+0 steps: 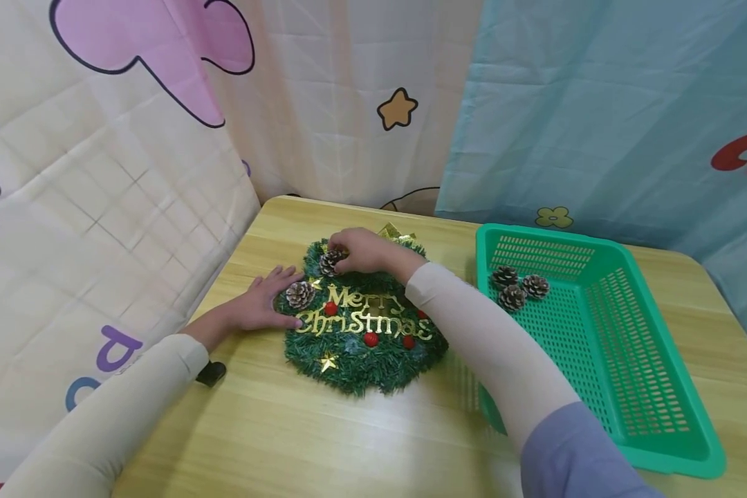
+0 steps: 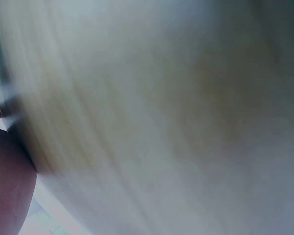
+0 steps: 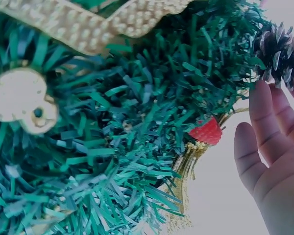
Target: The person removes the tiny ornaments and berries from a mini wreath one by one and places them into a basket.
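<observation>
A green tinsel wreath [image 1: 373,370] lies on the table with gold "Merry Christmas" lettering [image 1: 364,322], red berries and gold stars on it. At its upper left, my right hand [image 1: 366,250] pinches a pinecone [image 1: 332,263] with frosted tips. The right wrist view shows the same pinecone [image 3: 277,55] at the wreath's edge, between fingers and thumb. My left hand [image 1: 264,302] lies with spread fingers along the wreath's left side, beside a second pinecone [image 1: 301,295] set among the tinsel. Mostly blurred tabletop [image 2: 137,107] fills the left wrist view.
A green plastic basket [image 1: 550,236] stands to the right, with a cluster of pinecones [image 1: 513,297] in its far left corner. Under my left wrist is a small black object [image 1: 211,373]. Patterned curtains [image 1: 361,62] hang behind and left of the table.
</observation>
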Demonstrator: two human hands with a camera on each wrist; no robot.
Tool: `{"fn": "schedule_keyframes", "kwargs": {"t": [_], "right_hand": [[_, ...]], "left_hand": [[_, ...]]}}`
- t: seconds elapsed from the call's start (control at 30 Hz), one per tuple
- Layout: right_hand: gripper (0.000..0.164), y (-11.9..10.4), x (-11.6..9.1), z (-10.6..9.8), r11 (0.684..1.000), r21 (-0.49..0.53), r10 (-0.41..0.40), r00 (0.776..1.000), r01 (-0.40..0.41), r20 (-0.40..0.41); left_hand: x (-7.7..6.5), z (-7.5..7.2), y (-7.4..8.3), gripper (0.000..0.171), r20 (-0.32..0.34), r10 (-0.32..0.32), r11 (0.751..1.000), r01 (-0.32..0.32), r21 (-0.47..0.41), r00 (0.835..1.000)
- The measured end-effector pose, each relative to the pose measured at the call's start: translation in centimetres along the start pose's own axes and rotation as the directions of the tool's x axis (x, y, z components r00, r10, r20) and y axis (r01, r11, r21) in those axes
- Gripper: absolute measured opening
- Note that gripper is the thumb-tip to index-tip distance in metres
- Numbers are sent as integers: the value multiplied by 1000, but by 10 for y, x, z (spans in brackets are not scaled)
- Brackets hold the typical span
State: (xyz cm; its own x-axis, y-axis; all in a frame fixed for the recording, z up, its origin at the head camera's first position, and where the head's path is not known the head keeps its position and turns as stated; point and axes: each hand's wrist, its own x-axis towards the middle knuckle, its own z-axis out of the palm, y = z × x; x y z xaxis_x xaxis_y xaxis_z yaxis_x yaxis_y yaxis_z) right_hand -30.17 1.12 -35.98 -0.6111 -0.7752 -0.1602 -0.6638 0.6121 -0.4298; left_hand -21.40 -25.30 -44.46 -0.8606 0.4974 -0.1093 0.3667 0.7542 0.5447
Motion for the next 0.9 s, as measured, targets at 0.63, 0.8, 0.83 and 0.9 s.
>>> {"fn": "schedule_keyframes", "kwargs": {"t": [0.63,0.8,0.83,0.9], "right_hand": [[36,-18,-27,-15,992,52,-118,993,117,22],[37,-25,-40,-20,986,56,-158,987,158,8],[37,-26,-42,-20,985,53,-166,986,166,4],[38,-29,-48,-22,983,44,-180,984,180,-4]], "left_hand": [[1,0,0,102,1,2,1000,-2,-9,1000],[1,0,0,102,2,6,1000,-6,-8,1000],[1,0,0,103,3,6,1000,-6,-8,1000],[1,0,0,103,6,4,1000,-4,-10,1000]]}}
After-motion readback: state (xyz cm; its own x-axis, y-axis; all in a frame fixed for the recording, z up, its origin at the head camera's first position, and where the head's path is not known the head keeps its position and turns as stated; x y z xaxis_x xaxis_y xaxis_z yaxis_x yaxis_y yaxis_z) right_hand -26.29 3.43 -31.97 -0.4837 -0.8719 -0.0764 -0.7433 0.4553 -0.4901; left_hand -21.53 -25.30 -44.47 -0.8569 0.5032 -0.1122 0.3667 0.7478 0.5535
